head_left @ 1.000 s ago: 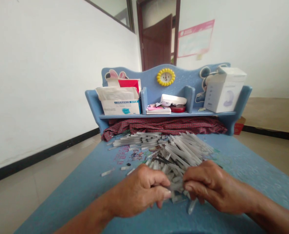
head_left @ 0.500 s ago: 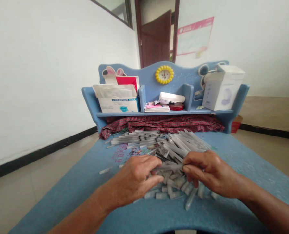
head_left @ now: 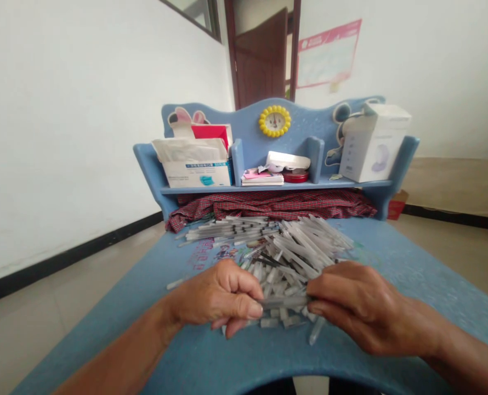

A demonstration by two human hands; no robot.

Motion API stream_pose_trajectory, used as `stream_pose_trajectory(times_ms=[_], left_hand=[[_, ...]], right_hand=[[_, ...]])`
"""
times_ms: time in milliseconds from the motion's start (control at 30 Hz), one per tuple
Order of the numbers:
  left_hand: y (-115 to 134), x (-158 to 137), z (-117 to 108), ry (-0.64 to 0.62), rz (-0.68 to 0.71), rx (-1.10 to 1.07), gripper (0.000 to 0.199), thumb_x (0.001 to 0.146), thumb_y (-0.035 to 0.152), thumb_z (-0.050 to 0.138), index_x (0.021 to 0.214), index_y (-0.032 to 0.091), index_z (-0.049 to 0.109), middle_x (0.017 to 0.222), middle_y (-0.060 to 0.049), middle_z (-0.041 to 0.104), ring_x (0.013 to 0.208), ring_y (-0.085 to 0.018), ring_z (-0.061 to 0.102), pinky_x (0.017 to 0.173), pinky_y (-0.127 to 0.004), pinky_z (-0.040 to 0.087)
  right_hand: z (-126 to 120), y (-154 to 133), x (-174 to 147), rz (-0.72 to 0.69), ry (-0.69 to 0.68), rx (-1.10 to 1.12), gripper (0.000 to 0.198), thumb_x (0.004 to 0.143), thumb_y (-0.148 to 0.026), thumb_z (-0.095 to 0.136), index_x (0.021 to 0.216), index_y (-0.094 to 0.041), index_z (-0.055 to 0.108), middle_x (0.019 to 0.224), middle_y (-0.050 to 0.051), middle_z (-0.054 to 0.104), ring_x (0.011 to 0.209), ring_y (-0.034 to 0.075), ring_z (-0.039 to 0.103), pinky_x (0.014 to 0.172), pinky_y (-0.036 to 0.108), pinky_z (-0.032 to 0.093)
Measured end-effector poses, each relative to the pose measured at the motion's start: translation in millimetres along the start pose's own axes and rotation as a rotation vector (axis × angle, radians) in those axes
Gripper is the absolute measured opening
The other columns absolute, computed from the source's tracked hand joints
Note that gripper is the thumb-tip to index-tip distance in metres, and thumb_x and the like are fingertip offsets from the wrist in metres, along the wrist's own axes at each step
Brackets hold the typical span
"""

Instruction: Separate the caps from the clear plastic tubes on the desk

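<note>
A translucent pen [head_left: 285,301] is stretched level between my two hands, above the near side of the heap. My left hand [head_left: 225,296] pinches its left end between thumb and forefinger. Around its right end the fingers of my right hand [head_left: 363,307] are closed; the very tip is hidden. Beneath and behind the pen lies a loose heap of short whitish pen caps [head_left: 273,276]. Long clear pen barrels [head_left: 305,244] fan out farther back. To their left are slim pens with black bands [head_left: 231,229], lying mostly sideways.
The blue table [head_left: 145,318] has a raised shelf [head_left: 277,190] at its back. On it stand a mask box [head_left: 198,173], a white carton [head_left: 373,145] and a red round tin [head_left: 296,177]. Folded checked cloth [head_left: 277,206] fills the space below. One stray cap [head_left: 175,285] lies left.
Both hands have come lower and nearer to me with the pen between them. My right hand has also shifted rightward, and its fingers wrap the end more fully. The view has tilted slightly.
</note>
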State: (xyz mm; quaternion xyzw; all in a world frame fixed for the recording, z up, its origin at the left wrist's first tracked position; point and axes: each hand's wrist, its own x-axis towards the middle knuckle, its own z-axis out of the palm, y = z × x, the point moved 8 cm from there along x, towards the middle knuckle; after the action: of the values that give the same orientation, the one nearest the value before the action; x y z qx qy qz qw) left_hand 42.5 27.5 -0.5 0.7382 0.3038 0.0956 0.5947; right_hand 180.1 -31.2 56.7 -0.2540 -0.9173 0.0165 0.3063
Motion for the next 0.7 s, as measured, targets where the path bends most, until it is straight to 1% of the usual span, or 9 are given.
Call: stream_pose_trajectory(times_ms=[67,133,300,400,567,633,700], left_hand=[[-4,0,3,-0.071,-0.023,-0.084,0.024,0.076,0.034,0.063,0.069,0.011,0.061,0.043,0.003,0.054,0.027,-0.002,0.030,0.029,-0.013,0.020],[-5,0,5,-0.126,-0.039,-0.143,0.026,0.077,0.036,0.063,0.072,0.011,0.064,0.042,0.002,0.055,0.026,-0.003,0.031,0.027,-0.013,0.019],[-6,-2,8,-0.191,-0.073,-0.205,0.034,0.078,0.043,0.062,0.075,0.010,0.065,0.040,0.001,0.056,0.024,-0.004,0.032,0.024,-0.013,0.019],[-6,-3,7,-0.183,-0.063,-0.212,0.033,0.079,0.043,0.061,0.076,0.010,0.064,0.041,0.000,0.057,0.024,-0.004,0.032,0.025,-0.012,0.018],[-6,0,2,-0.110,-0.048,-0.171,0.033,0.081,0.042,0.060,0.079,0.009,0.065,0.042,0.001,0.057,0.024,-0.002,0.029,0.026,-0.012,0.018],[-6,1,1,-0.104,-0.045,-0.150,0.033,0.080,0.042,0.060,0.079,0.009,0.065,0.043,0.001,0.057,0.025,-0.002,0.029,0.026,-0.012,0.019],[-6,2,1,-0.100,-0.043,-0.136,0.033,0.080,0.043,0.060,0.079,0.009,0.064,0.043,0.002,0.057,0.025,-0.002,0.029,0.027,-0.012,0.020]], right_hand=[[0,-3,0,-0.041,0.000,-0.036,0.017,0.096,-0.024,0.040,0.093,-0.016,0.055,0.069,0.003,0.059,0.060,0.012,0.055,0.058,0.025,0.040],[2,-3,0,-0.050,-0.021,-0.041,0.018,0.096,-0.024,0.039,0.095,-0.016,0.055,0.069,0.004,0.059,0.061,0.013,0.054,0.058,0.026,0.040],[5,1,0,-0.021,-0.042,-0.019,0.020,0.096,-0.025,0.039,0.094,-0.017,0.057,0.070,0.004,0.060,0.063,0.013,0.055,0.060,0.025,0.040],[6,6,0,0.026,-0.051,0.001,0.021,0.096,-0.028,0.041,0.094,-0.017,0.059,0.071,0.003,0.061,0.063,0.013,0.056,0.060,0.025,0.040],[10,23,-1,0.185,-0.125,0.074,0.027,0.094,-0.038,0.043,0.093,-0.017,0.060,0.063,0.001,0.057,0.057,0.012,0.052,0.053,0.023,0.035],[14,28,-1,0.250,-0.172,0.121,0.029,0.095,-0.038,0.040,0.088,-0.017,0.060,0.060,0.000,0.054,0.052,0.010,0.047,0.050,0.022,0.032],[19,32,0,0.297,-0.207,0.190,0.031,0.096,-0.034,0.038,0.079,-0.016,0.057,0.058,-0.001,0.052,0.049,0.008,0.045,0.048,0.021,0.031]])
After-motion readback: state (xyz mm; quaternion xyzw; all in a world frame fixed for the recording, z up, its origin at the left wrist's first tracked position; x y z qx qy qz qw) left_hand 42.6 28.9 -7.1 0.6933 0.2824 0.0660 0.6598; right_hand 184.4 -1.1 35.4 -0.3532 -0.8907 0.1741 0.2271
